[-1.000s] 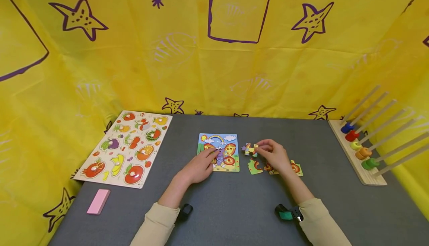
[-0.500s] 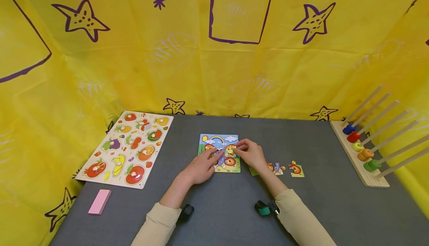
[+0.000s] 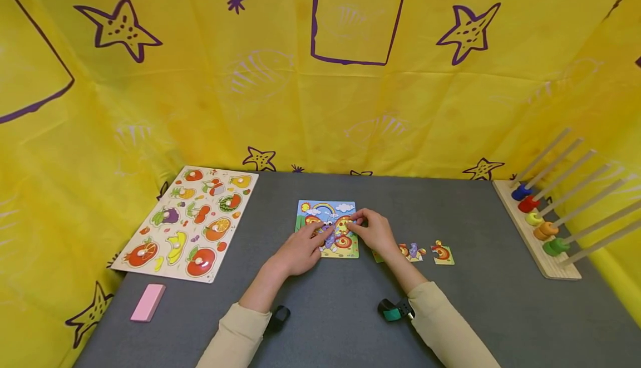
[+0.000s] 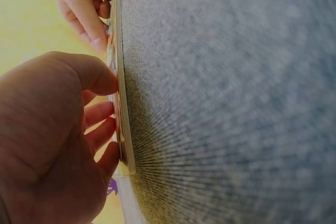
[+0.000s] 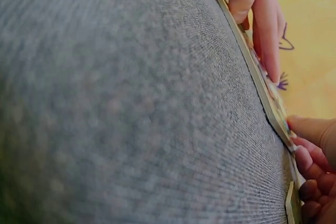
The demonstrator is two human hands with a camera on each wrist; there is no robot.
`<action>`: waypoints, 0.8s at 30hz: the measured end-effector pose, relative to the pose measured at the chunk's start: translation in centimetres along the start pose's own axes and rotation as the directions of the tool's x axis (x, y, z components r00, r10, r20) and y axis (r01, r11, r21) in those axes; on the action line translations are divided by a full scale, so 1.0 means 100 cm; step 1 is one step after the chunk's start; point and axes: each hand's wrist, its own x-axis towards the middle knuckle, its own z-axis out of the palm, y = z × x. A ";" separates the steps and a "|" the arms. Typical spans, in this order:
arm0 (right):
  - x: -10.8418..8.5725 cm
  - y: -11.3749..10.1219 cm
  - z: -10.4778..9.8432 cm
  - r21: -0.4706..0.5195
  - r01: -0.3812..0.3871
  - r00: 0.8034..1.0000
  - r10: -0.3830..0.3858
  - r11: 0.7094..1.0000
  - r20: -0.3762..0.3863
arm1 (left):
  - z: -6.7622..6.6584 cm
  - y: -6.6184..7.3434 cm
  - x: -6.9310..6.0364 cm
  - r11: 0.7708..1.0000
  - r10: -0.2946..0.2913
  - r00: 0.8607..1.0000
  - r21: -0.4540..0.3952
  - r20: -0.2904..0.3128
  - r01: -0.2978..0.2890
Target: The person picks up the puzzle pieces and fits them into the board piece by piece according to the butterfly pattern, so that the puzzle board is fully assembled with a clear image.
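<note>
A butterfly puzzle board (image 3: 345, 207) lies flat on the grey table. Fingers of my left hand (image 3: 297, 251) rest spread on its picture; the left wrist view shows this hand (image 4: 58, 135) against the board's edge (image 4: 126, 145). At the board's right side, my right hand (image 3: 376, 235) pinches a yellow and orange piece (image 3: 343, 224) between thumb and index finger, low on the upper wing. In the right wrist view this hand (image 5: 317, 156) has its thumb on the board's top, other fingers curled. Loose pieces (image 3: 414, 252) lie partly under the right wrist, another piece (image 3: 443, 254) beside them.
A fruit peg board (image 3: 187, 245) lies at the left, with a pink block (image 3: 148, 302) in front of it. At the right stands a wooden rack (image 3: 556, 268) with upright rods and coloured rings. A yellow patterned cloth (image 3: 280, 106) hangs behind the table.
My right hand has carried the piece leftward from above the loose pieces onto the board, shifting only slightly in the last half second. The left hand has stayed on the board.
</note>
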 end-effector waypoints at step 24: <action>0.001 -0.001 0.001 -0.038 -0.024 1.000 0.024 0.999 0.013 | 0.000 0.001 0.003 0.999 -0.036 0.999 0.025 0.023 0.035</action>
